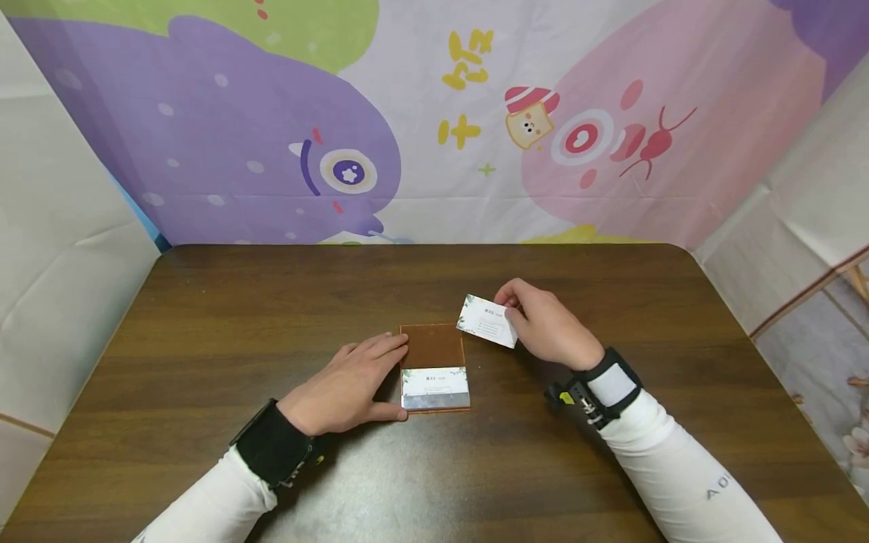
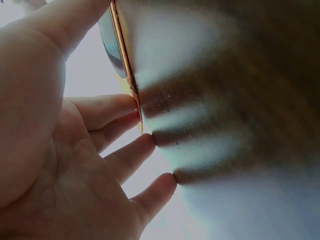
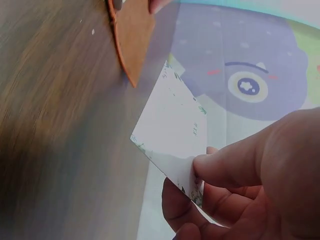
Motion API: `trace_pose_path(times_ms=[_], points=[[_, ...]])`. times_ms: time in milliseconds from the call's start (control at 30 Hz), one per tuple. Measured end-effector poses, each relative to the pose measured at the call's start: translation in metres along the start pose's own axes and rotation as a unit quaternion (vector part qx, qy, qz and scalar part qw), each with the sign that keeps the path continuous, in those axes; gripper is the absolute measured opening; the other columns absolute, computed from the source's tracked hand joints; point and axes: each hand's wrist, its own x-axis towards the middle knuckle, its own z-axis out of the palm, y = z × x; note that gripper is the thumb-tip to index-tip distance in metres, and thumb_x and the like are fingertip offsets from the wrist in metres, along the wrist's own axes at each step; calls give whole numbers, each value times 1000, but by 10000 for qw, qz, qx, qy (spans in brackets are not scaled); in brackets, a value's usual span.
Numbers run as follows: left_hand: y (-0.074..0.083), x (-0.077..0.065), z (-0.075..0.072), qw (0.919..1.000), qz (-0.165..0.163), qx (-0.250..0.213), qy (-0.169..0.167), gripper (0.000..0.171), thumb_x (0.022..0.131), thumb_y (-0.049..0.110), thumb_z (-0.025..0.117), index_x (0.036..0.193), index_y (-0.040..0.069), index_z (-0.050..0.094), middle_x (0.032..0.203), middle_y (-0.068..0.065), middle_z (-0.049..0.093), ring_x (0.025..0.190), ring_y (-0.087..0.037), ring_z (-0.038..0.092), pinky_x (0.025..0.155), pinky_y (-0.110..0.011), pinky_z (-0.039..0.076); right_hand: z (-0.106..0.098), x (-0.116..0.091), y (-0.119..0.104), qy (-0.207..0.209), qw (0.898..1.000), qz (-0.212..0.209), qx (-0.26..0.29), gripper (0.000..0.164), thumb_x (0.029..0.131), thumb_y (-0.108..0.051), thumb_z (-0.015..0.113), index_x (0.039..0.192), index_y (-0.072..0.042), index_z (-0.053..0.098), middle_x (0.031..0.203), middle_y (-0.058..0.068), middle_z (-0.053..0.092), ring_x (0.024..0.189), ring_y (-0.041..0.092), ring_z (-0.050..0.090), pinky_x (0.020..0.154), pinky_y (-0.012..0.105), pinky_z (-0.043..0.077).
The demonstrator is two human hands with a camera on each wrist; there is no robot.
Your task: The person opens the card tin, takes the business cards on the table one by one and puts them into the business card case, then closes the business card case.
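A brown card holder (image 1: 432,345) lies unfolded on the table. In its nearer half sits a white business card (image 1: 434,377) with leafy corners, partly covered by a greyish pocket strip. My left hand (image 1: 353,381) rests at the holder's left edge, fingers extended and touching it; the left wrist view shows fingertips along its rim. My right hand (image 1: 550,320) pinches another business card (image 1: 485,320) between thumb and fingers, just right of the holder's far half. In the right wrist view this card (image 3: 172,115) is tilted, with the card holder (image 3: 134,40) beyond it.
The dark wood table (image 1: 271,302) stretches out around both hands. Behind it hangs a cloth (image 1: 421,219) with cartoon figures. Pale fabric panels (image 1: 61,188) flank the table. Each wrist wears a black strap (image 1: 274,445) with a camera.
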Motion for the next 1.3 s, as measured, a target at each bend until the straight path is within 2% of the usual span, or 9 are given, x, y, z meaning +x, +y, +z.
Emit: trace_pose_path(times_ms=[367,800,1300], points=[[0,0,0,10000,-24,45,-16,95,84,61,69,152,1,41,158,-12,34,146,-30,27,109,-53,31,6,4,-15,-83,9998,-143,93,16,100,-8,51,113,-10,59,97,3,60,84,20,56,76,32,47],[-1,0,-1,10000,8,-14,-5,94,84,60,70,151,1,42,158,-12,34,145,-32,28,107,-54,32,19,7,-30,-242,9982,-475,276,17,100,-8,48,111,-12,60,94,1,60,80,16,55,72,31,47],[-1,0,-2,10000,42,-38,3,94,84,59,70,152,1,40,157,-12,34,145,-32,29,107,-54,33,33,9,-44,-533,9972,-490,208,14,102,-11,48,110,-16,59,92,-2,60,79,14,55,70,30,47]])
